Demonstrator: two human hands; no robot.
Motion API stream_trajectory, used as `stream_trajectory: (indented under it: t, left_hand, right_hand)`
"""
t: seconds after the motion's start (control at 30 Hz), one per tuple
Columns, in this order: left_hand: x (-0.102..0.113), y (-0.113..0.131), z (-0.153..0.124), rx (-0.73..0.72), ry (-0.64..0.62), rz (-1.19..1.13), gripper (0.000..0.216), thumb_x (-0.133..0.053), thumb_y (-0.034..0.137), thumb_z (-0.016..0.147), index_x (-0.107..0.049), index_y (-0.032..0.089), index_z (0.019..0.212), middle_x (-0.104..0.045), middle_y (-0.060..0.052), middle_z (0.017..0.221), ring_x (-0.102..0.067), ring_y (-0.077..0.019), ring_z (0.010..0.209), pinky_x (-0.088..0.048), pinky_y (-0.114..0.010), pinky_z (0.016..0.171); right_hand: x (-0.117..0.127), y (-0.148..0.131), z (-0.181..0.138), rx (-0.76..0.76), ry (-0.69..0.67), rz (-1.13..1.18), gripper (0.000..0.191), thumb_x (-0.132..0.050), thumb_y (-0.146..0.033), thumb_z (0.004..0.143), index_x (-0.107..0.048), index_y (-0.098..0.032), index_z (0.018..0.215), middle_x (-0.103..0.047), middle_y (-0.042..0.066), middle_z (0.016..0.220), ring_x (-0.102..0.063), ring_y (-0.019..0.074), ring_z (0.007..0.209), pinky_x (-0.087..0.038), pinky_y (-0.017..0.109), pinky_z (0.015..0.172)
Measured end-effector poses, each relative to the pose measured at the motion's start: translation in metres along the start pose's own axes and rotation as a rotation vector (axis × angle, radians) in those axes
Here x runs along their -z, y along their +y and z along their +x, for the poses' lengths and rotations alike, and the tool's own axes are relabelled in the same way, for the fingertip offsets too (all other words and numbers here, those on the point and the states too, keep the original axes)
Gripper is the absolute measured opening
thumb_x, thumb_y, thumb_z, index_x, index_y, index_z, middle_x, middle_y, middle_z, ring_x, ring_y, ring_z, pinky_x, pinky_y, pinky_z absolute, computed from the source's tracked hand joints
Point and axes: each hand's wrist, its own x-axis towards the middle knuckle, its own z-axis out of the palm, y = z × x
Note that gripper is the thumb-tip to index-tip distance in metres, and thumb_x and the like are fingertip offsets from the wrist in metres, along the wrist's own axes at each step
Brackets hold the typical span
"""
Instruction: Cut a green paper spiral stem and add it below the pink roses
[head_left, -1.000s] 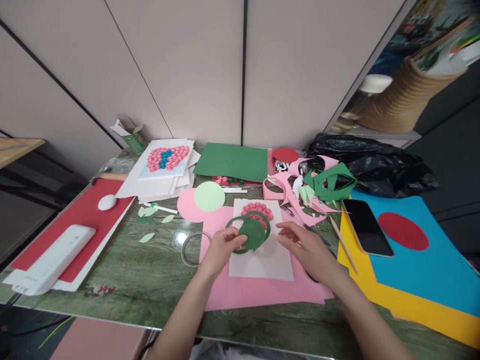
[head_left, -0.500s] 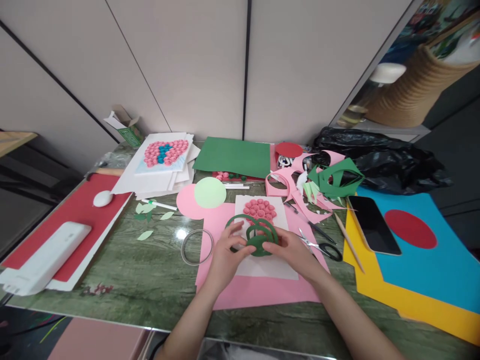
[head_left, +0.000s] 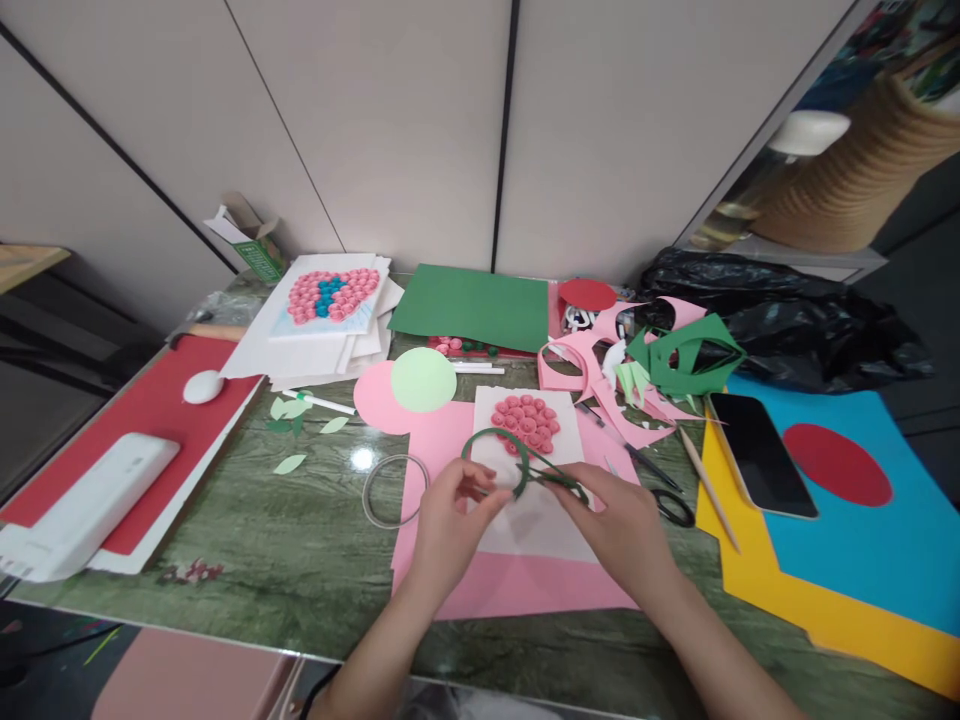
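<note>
Both hands meet over a white card (head_left: 536, 525) that lies on a pink sheet (head_left: 517, 585). My left hand (head_left: 448, 525) pinches one end of a dark green paper spiral (head_left: 510, 455), and my right hand (head_left: 619, 525) pinches the other part of it. The strip loops up between the two hands and is stretched sideways. Just beyond it on the card sits a cluster of rolled pink paper roses (head_left: 527, 420).
Scissors (head_left: 660, 490) and a wooden stick (head_left: 709, 490) lie right of the card, then a phone (head_left: 761, 455) on blue and yellow sheets. A tape ring (head_left: 394, 490) and paper leaves (head_left: 300, 435) lie left. Green paper, pink scraps and a black bag sit behind.
My right hand came in from the right and took hold of the green spiral. Both hands have since drawn it apart, so the flat disc now opens into a loose strip.
</note>
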Motion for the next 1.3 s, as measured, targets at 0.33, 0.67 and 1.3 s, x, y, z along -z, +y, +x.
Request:
stream_trajectory:
  t: [0.33, 0.67, 1.3]
  left_hand:
    - [0.003, 0.002, -0.029, 0.484, -0.423, -0.963, 0.026, -0.061, 0.032, 0.082, -0.068, 0.013, 0.098, -0.068, -0.011, 0.099, -0.062, -0.0185, 0.089, -0.047, -0.033, 0.086]
    - [0.017, -0.012, -0.010, 0.506, -0.231, -0.693, 0.021, -0.070, 0.023, 0.071, -0.071, 0.011, 0.088, -0.070, -0.009, 0.086, -0.061, -0.0170, 0.080, -0.050, -0.030, 0.074]
    - [-0.042, 0.010, -0.049, 0.499, 0.034, -1.100, 0.021, -0.061, 0.019, 0.079, -0.066, 0.015, 0.100, -0.067, -0.010, 0.110, -0.058, -0.0236, 0.110, -0.040, -0.041, 0.100]
  right_hand:
    - [-0.006, -0.029, -0.013, 0.688, 0.102, -0.367, 0.026, -0.042, -0.005, 0.087, -0.065, -0.009, 0.098, -0.072, 0.012, 0.093, -0.063, 0.0225, 0.094, -0.044, 0.041, 0.090]
    - [-0.015, -0.016, -0.032, 0.480, -0.211, -0.221, 0.029, -0.053, -0.020, 0.085, -0.058, -0.019, 0.113, -0.063, 0.009, 0.119, -0.053, 0.0236, 0.113, -0.041, 0.047, 0.097]
    - [-0.016, 0.001, -0.036, -0.675, -0.159, 1.123, 0.037, -0.055, -0.043, 0.084, -0.049, -0.027, 0.116, -0.063, 0.011, 0.115, -0.063, 0.0224, 0.097, -0.051, 0.038, 0.079]
